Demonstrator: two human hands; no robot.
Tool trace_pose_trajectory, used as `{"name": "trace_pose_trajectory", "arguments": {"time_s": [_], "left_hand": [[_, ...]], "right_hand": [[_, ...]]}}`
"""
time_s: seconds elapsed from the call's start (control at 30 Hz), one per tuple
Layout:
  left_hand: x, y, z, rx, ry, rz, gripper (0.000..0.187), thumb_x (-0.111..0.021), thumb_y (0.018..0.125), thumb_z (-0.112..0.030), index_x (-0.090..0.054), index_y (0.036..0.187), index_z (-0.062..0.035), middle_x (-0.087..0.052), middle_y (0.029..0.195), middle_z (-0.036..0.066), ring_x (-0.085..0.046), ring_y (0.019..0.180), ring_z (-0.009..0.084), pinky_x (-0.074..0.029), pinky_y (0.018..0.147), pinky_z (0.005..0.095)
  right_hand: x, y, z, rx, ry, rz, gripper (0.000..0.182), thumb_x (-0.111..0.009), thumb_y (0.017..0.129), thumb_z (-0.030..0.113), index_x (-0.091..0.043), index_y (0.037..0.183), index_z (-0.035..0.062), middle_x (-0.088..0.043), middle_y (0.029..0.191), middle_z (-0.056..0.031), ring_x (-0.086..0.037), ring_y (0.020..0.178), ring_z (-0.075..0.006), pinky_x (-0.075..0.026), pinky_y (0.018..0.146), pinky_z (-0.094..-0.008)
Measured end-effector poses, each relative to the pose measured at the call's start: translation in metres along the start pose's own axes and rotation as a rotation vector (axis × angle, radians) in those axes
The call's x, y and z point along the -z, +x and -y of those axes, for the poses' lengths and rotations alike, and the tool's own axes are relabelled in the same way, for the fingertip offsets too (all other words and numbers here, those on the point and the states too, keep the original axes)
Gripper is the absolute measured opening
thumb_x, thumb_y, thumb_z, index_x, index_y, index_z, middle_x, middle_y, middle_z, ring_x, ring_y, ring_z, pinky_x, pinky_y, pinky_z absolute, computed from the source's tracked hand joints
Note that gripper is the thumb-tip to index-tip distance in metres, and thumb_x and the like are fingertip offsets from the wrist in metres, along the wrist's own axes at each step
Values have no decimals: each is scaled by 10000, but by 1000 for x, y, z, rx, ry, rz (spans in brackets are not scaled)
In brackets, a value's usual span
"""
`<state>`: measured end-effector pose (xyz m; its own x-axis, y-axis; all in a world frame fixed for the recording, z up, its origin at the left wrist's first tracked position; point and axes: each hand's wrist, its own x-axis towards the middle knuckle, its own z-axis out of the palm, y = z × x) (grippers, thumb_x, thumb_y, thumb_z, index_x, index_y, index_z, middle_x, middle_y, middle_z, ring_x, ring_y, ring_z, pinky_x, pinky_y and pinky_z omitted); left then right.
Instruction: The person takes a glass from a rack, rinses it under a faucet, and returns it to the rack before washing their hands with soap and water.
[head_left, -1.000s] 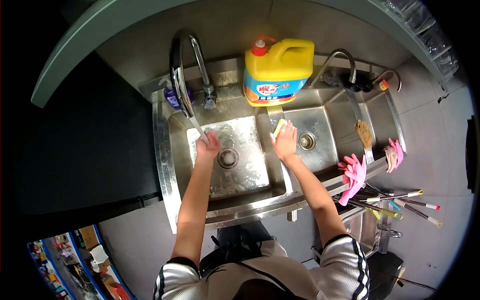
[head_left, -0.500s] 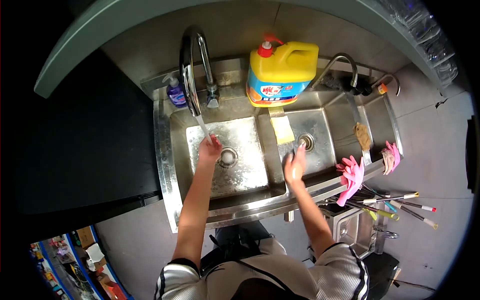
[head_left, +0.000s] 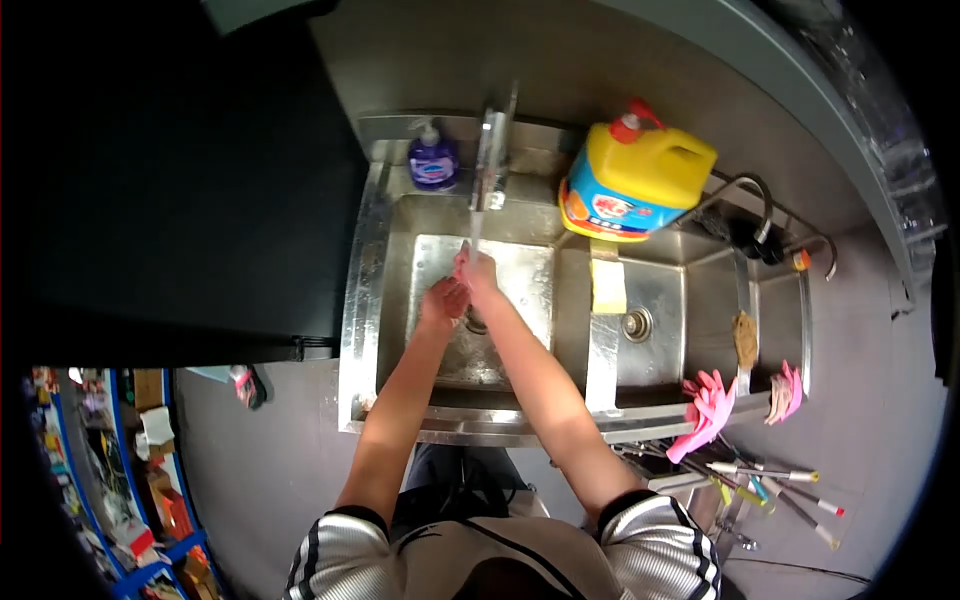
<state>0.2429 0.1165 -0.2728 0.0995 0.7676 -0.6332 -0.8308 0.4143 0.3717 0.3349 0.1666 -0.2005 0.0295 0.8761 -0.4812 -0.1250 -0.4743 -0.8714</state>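
Observation:
My left hand [head_left: 443,300] and my right hand [head_left: 479,274] are close together over the left basin of the steel sink [head_left: 570,340]. Water [head_left: 476,232] runs from the chrome faucet [head_left: 490,165] onto my right hand. The left hand is just below and to the left of it, palm turned up and fingers loosely curved. The right fingers are partly stretched out and partly hidden by the stream and blur. Nothing shows in either hand. Beneath them, the drain [head_left: 475,322] is partly covered by my right wrist.
A purple soap pump bottle [head_left: 433,163] and a large yellow detergent jug [head_left: 640,180] stand along the back ledge. A yellow cloth [head_left: 608,287] hangs over the divider. Pink rubber gloves [head_left: 708,410] drape over the front rim, and a brown cloth [head_left: 745,340] lies farther right.
My right hand has moved left from the middle basin to my left hand under the faucet. The left hand has left the stream's direct path, and the camera view has turned and shifted.

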Motion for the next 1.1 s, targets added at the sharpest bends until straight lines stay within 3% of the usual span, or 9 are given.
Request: {"name": "trace_pose_trajectory", "arguments": {"time_s": [0.13,0.27,0.37,0.4,0.47,0.73,0.9,1.03,1.1], "left_hand": [[-4,-34,-15,50,-43,-55,291,-381,872,-258,-537,967,-32,-596,935,91,-577,829,201,-492,695,290],[11,-54,-20,16,-139,7,278,-397,867,-225,-544,974,-15,-594,973,132,-567,886,229,-461,787,324],[21,-62,-28,-6,-203,41,255,-405,867,-192,-540,977,-6,-582,1003,143,-562,908,235,-462,795,336],[22,-66,-29,-9,-216,39,253,-400,869,-186,-535,980,-3,-576,1020,146,-559,918,235,-462,797,340],[18,-70,-32,-11,-201,21,255,-407,868,-197,-518,1004,-12,-550,1073,151,-536,968,233,-442,834,339],[-10,-47,-21,34,-180,-114,298,-455,866,-257,-472,1075,-45,-476,1144,121,-467,1037,214,-359,920,330],[-65,-43,-12,-92,-379,303,279,-494,849,-296,-498,1030,-84,-540,989,46,-514,949,190,-386,881,329],[-78,15,1,29,-68,275,173,-525,814,-255,-575,865,-98,-586,887,34,-532,894,171,-417,812,339],[-82,45,15,26,60,237,161,-527,801,-242,-583,837,-95,-589,860,42,-538,856,179,-420,771,346]], "right_hand": [[-23,145,-114,254,-459,-79,142,-483,815,143,-592,828,52,-566,693,-61,-517,604,-159,-424,504,-326],[-29,130,-72,808,-1454,-284,171,-438,804,177,-580,748,101,-583,734,-69,-569,665,-214,-442,536,-333],[-18,112,-26,529,-950,277,207,-420,825,180,-581,738,84,-593,729,-70,-550,622,-197,-437,522,-316],[-21,107,-22,140,-606,382,245,-393,845,201,-581,778,60,-607,767,-83,-564,645,-204,-445,539,-313],[-25,96,-22,-338,-37,268,313,-346,875,239,-569,863,20,-619,842,-113,-586,712,-225,-460,585,-311],[-11,11,2,-559,1087,116,425,-269,895,282,-476,1099,-27,-558,1090,-151,-539,986,-273,-411,867,-347],[1,-11,13,-350,1181,274,269,-434,859,152,-467,1036,-47,-507,1102,-207,-502,1020,-284,-401,907,-367],[7,34,-49,126,712,195,288,-538,828,189,-511,1004,-37,-522,1079,-156,-502,1008,-210,-393,886,-311],[21,23,-19,88,164,74,323,-550,801,178,-481,1002,-64,-499,1063,-211,-506,1007,-239,-401,882,-320]]}}
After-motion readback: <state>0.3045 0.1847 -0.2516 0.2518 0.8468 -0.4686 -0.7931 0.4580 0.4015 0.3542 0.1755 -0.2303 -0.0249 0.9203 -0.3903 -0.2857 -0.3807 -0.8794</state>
